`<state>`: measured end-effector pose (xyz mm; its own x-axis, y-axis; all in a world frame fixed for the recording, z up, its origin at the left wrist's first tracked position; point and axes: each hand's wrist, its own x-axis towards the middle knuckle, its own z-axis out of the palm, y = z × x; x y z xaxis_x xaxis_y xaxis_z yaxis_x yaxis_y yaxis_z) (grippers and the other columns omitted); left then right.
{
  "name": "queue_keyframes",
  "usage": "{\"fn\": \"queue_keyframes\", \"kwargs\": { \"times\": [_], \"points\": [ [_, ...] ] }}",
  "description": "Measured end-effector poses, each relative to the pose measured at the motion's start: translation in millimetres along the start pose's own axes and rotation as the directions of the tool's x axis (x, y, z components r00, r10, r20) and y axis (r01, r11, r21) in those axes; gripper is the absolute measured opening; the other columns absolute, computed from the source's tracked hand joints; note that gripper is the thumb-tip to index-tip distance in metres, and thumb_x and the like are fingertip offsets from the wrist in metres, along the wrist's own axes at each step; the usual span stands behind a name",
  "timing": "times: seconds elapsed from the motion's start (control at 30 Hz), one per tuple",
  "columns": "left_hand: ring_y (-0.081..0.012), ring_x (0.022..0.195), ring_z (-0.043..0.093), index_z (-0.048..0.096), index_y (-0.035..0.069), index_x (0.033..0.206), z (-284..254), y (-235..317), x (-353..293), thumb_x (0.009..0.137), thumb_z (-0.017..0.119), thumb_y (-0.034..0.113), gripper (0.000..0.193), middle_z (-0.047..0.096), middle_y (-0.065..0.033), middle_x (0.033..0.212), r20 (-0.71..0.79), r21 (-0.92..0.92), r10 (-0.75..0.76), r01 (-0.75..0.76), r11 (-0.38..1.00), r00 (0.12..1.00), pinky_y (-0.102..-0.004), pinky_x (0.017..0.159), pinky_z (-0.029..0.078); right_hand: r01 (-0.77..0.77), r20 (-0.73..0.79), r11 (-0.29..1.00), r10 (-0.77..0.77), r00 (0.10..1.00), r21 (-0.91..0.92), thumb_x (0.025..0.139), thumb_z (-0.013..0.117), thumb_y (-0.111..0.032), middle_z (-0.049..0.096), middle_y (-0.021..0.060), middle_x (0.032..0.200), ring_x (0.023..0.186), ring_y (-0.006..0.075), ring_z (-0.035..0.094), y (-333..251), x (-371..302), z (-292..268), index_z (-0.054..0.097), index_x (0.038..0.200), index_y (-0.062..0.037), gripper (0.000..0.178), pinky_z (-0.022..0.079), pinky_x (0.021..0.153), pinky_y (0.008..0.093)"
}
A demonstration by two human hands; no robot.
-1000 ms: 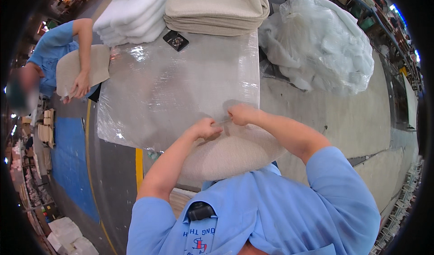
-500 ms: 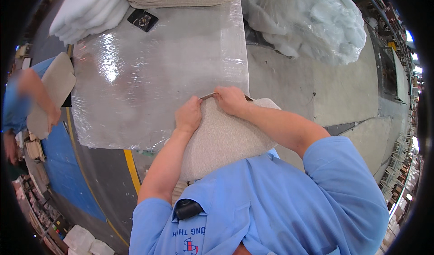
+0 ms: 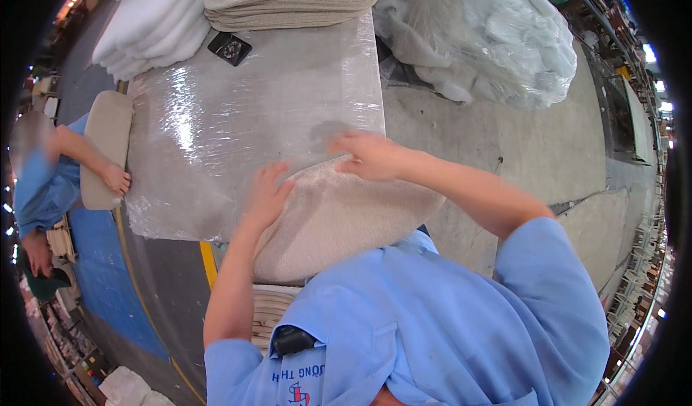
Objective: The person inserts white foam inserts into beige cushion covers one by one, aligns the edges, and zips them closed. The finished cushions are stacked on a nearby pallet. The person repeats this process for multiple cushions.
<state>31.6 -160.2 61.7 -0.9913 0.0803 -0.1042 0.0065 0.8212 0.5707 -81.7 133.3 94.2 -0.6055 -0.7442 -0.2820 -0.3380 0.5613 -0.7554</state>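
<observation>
A beige fabric-covered cushion (image 3: pixel 353 215) lies against my front, its far edge on the plastic-wrapped table (image 3: pixel 238 118). My left hand (image 3: pixel 265 201) is at the cushion's left edge, fingers spread and a little blurred. Over the far edge reaches my right hand (image 3: pixel 369 155), its fingers apart and its thumb close to the fabric. Neither hand grips the cushion. The underside of the cushion is hidden.
On the table's far side are a stack of beige covers (image 3: pixel 288 2), white padding (image 3: pixel 155 28) and a small black tray (image 3: pixel 230 48). A bag of white stuffing (image 3: pixel 490 42) stands at the far right. At left, a co-worker handles another beige cushion (image 3: pixel 108 128).
Both hands have let go of the cushion's far edge and opened. The left hand has moved left and down. The edge strip I was pinching no longer shows; the cushion has turned and shifted slightly left.
</observation>
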Motion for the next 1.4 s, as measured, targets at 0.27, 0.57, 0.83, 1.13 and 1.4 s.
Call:
{"fn": "queue_keyframes", "kwargs": {
  "times": [0.27,0.57,0.83,1.13,1.4],
  "points": [
    [-0.0372,0.112,0.071,0.076,0.000,0.118,-44.6,55.9,-125.9,0.104,0.052,0.014,0.031,0.076,-0.0196,0.118,-0.075,-0.007,0.052,-0.052,0.999,0.996,-0.0407,0.100,0.053,0.300,-0.163,0.868,-0.388,0.907,-0.395,0.102,0.064,-0.037,0.073,0.0128,0.123,0.112,0.0313,0.070,-33.5,-134.3,9.8,0.070,0.127,-0.0117,0.037,0.054,0.093,0.0454],
    [-0.0291,0.092,0.073,0.078,-0.006,0.094,-17.1,1.7,-98.8,0.108,0.043,0.021,0.046,0.079,-0.0187,0.095,-0.354,-0.534,-0.229,0.005,0.846,0.907,-0.0375,0.088,0.055,0.063,-0.491,0.986,0.021,0.871,0.155,0.105,0.050,-0.025,0.076,0.0160,0.095,0.091,0.0322,0.072,48.2,-110.1,-9.4,0.077,0.100,-0.0025,0.035,0.055,0.085,0.0436],
    [-0.0255,0.114,0.065,0.074,0.004,0.104,28.7,-27.1,-108.9,0.113,0.038,0.045,0.055,0.075,-0.0116,0.104,-0.156,-0.983,-0.589,-0.065,0.172,0.793,-0.0405,0.105,0.046,0.157,-0.251,0.234,0.455,0.854,0.959,0.110,0.046,-0.034,0.077,0.0113,0.111,0.105,0.0249,0.070,110.0,-99.5,44.5,0.075,0.113,-0.0008,0.044,0.050,0.102,0.0378],
    [-0.0323,0.144,0.048,0.044,0.005,0.160,-25.7,-3.4,-45.9,0.109,0.040,0.068,0.081,0.048,-0.0164,0.160,-0.112,-0.988,-0.805,0.021,0.153,0.582,-0.0440,0.122,0.035,0.065,-0.205,0.207,0.779,0.593,0.976,0.111,0.038,-0.066,0.061,0.0080,0.152,0.146,0.0242,0.049,82.2,-79.4,6.2,0.054,0.151,-0.0064,0.074,0.037,0.121,0.0417],
    [-0.0235,0.132,0.057,0.036,0.002,0.163,-87.5,31.1,-105.3,0.103,0.072,0.024,0.074,0.057,-0.0147,0.150,-0.190,-0.874,-0.393,0.027,0.485,0.900,-0.0374,0.113,0.047,0.051,-0.318,0.501,0.464,0.827,0.864,0.112,0.051,-0.041,0.053,0.0157,0.158,0.139,0.0278,0.056,18.7,-115.0,-41.4,0.046,0.159,-0.0049,0.060,0.045,0.114,0.0404]
  ]
}}
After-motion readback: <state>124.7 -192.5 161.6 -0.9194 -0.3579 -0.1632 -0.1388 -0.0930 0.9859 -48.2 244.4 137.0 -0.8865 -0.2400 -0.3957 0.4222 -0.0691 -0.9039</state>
